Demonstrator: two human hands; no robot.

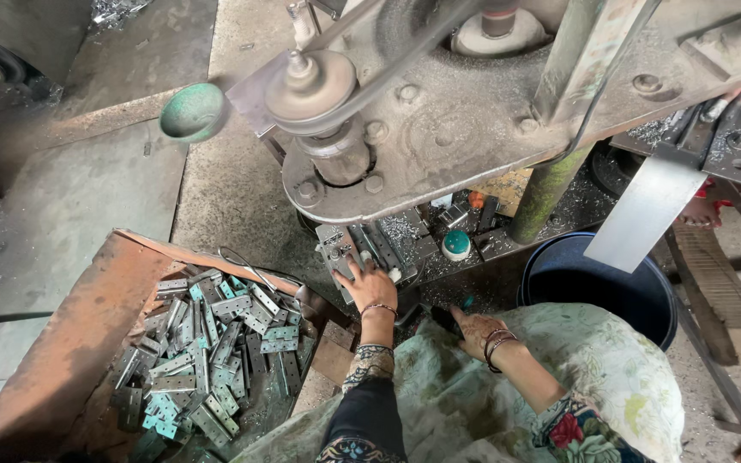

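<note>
The left hand (364,285) reaches forward with the arm stretched out straight. Its fingers are spread a little and lie on the small metal piece (346,259) on the bed of the big grey press machine (439,129). The hand presses down flat on the piece and does not pinch it.

The right hand (476,331) is pulled back close to the body, low over the lap. The wrist is bent and the fingers curl loosely down. It touches the pale flowered cloth (576,360). I cannot tell if it holds anything.

A rusty tray (79,334) sits at the left. A heap of flat metal plates with holes (207,343) fills its near right corner, just beside the left arm. A dark blue bucket (598,287) stands to the right, under a shiny metal slide (645,210). A small green and white knob (456,245) rests on the machine bed, near the left hand.
</note>
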